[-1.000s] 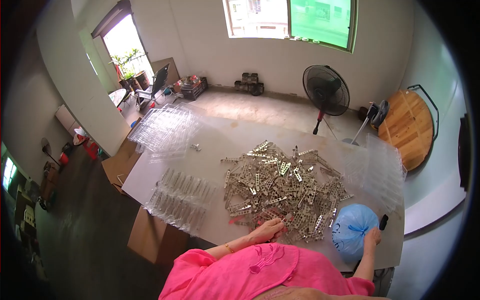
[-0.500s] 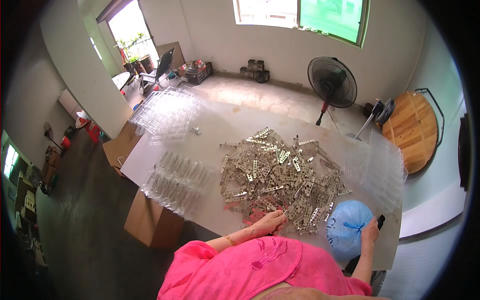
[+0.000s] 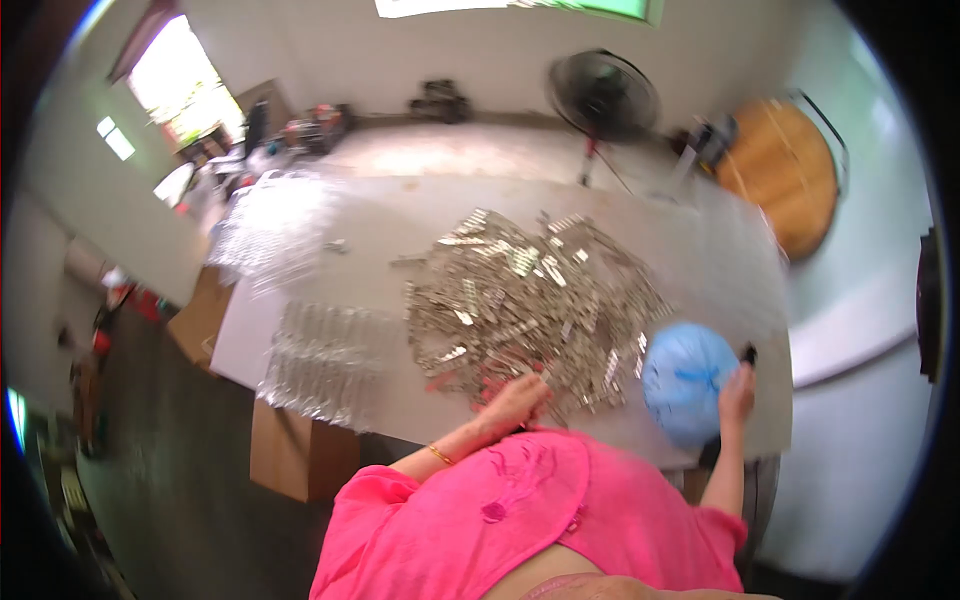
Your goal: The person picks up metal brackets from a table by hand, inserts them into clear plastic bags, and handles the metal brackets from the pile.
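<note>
On the table lies a wide pile of flat silver metal pieces with holes (image 3: 540, 290), some red ones showing at its front edge. My left hand (image 3: 520, 400) is closed at that front edge, near the red pieces (image 3: 497, 380); what its fingers hold, if anything, is hidden. A tied, full blue plastic bag (image 3: 685, 385) sits right of the pile. Just beyond the bag, my right hand (image 3: 738, 395) is closed around a small black object (image 3: 749, 355), whose tip sticks out above the fingers. Blur hides its kind.
Clear plastic trays (image 3: 275, 225) are stacked at the table's back left, with filled clear packs (image 3: 325, 365) in front. More clear plastic sheets (image 3: 735, 245) lie at the right. Beyond the table (image 3: 420, 195) stand a fan (image 3: 602, 95) and a round wooden tabletop (image 3: 785, 180). Cardboard boxes (image 3: 300, 450) stand at left.
The view has tilted and shifted, so the whole scene sits differently and is blurred. Both hands keep about the same places by the pile and bag.
</note>
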`<state>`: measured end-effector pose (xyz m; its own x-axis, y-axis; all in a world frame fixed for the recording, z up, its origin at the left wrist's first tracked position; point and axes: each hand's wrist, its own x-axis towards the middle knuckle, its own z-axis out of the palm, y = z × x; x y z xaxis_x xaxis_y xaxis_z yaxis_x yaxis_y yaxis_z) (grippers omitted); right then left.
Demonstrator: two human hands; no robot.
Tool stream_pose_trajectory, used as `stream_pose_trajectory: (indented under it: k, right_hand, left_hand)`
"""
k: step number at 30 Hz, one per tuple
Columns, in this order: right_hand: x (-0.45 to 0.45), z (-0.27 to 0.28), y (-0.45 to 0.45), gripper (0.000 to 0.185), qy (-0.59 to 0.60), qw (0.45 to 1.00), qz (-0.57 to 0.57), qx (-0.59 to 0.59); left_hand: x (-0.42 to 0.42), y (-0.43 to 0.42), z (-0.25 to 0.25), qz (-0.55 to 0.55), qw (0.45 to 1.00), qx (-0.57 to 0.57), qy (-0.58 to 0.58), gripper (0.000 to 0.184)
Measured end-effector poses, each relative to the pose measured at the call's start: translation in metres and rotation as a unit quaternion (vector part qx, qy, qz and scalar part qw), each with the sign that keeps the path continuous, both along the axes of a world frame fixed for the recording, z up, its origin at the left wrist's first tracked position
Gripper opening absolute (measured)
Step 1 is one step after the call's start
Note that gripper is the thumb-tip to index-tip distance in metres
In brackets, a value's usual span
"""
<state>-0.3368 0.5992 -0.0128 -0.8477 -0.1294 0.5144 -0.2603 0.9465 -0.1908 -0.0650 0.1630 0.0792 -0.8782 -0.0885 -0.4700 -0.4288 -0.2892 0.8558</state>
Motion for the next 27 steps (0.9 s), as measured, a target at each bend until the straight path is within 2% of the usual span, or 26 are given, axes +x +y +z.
stream_pose_trajectory:
  k: [1, 2, 4, 5, 7, 9, 11, 12, 14, 17, 22, 26, 27]
  right_hand:
    - [0.001, 0.008, -0.005, 0.029, -0.035, 0.999, -0.024, -0.023]
    - [0.011, 0.024, -0.016, 0.029, -0.017, 0.997, -0.016, -0.076]
    - [0.021, 0.049, -0.03, 0.023, 0.041, 0.997, -0.013, -0.071]
    - [0.029, 0.068, -0.04, 0.017, -0.025, 0.992, -0.08, -0.097]
    - [0.042, 0.095, -0.048, 0.014, 0.026, 0.989, -0.061, -0.135]
    - [0.061, 0.127, -0.064, 0.014, 0.049, 0.985, -0.055, -0.158]
    - [0.078, 0.158, -0.086, 0.015, -0.036, 0.931, -0.019, -0.364]
    - [0.086, 0.168, -0.096, 0.015, -0.035, 0.93, -0.023, -0.366]
    - [0.103, 0.18, -0.115, 0.015, -0.099, 0.878, -0.016, -0.467]
    - [0.127, 0.178, -0.145, 0.016, -0.163, 0.868, 0.012, -0.47]
    - [0.16, 0.168, -0.199, 0.015, -0.24, 0.847, 0.044, -0.473]
    - [0.176, 0.164, -0.231, 0.015, -0.258, 0.849, 0.093, -0.452]
    - [0.179, 0.162, -0.237, 0.014, -0.281, 0.834, 0.115, -0.46]
  left_hand:
    - [0.002, -0.004, -0.013, -0.002, 1.0, 0.0, 0.0, 0.025]
    - [0.004, -0.007, -0.007, -0.004, 1.0, -0.005, 0.002, 0.024]
    - [0.007, -0.009, -0.001, 0.004, 0.999, 0.037, 0.011, 0.022]
    - [0.009, -0.01, 0.003, 0.003, 0.998, 0.056, 0.009, 0.023]
    - [0.012, -0.014, 0.013, 0.011, 0.996, 0.089, -0.026, 0.022]
    - [0.015, -0.021, 0.012, -0.005, 0.991, 0.132, -0.008, 0.022]
    - [0.016, -0.026, 0.012, -0.019, 0.99, 0.142, 0.006, 0.022]
    - [0.017, -0.027, 0.015, -0.019, 0.991, 0.13, 0.011, 0.022]
    - [0.016, -0.029, 0.018, -0.016, 0.993, 0.114, 0.015, 0.022]
    - [0.014, -0.037, 0.021, -0.094, 0.993, 0.059, 0.049, 0.024]
    - [0.01, -0.043, 0.026, -0.12, 0.989, 0.059, 0.07, 0.026]
    - [0.009, -0.04, 0.027, -0.107, 0.984, 0.038, 0.137, 0.023]
    - [0.01, -0.041, 0.028, -0.123, 0.983, -0.013, 0.137, 0.023]
